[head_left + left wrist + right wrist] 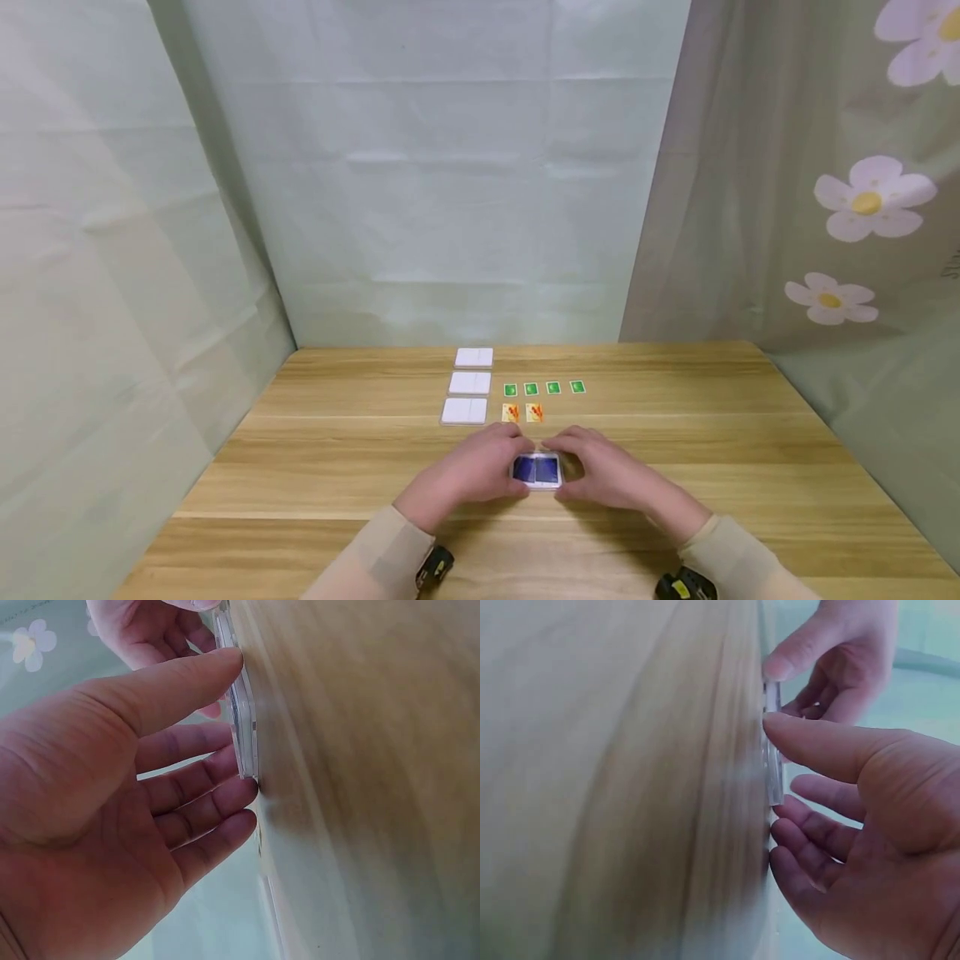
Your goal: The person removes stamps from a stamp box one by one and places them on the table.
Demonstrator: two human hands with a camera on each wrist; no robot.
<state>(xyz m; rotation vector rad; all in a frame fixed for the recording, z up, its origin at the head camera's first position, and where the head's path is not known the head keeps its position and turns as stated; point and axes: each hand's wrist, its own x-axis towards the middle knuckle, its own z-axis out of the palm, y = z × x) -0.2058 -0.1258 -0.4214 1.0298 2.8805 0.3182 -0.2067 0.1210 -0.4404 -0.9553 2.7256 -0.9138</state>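
A small flat clear plastic case with two dark blue pieces showing in it lies on the table in front of me. From its left side my left hand holds it, thumb at the near edge and fingers at the far edge. My right hand grips the right end in the same way. Seen side-on in the left wrist view, the case is thin and layered, with the left thumb against it. In the right wrist view its end shows between the right thumb and fingers.
Beyond the hands, three flat white cases stand in a column on the wooden table. To their right are a row of several small green cards and two orange-yellow cards. Pale curtains enclose the table.
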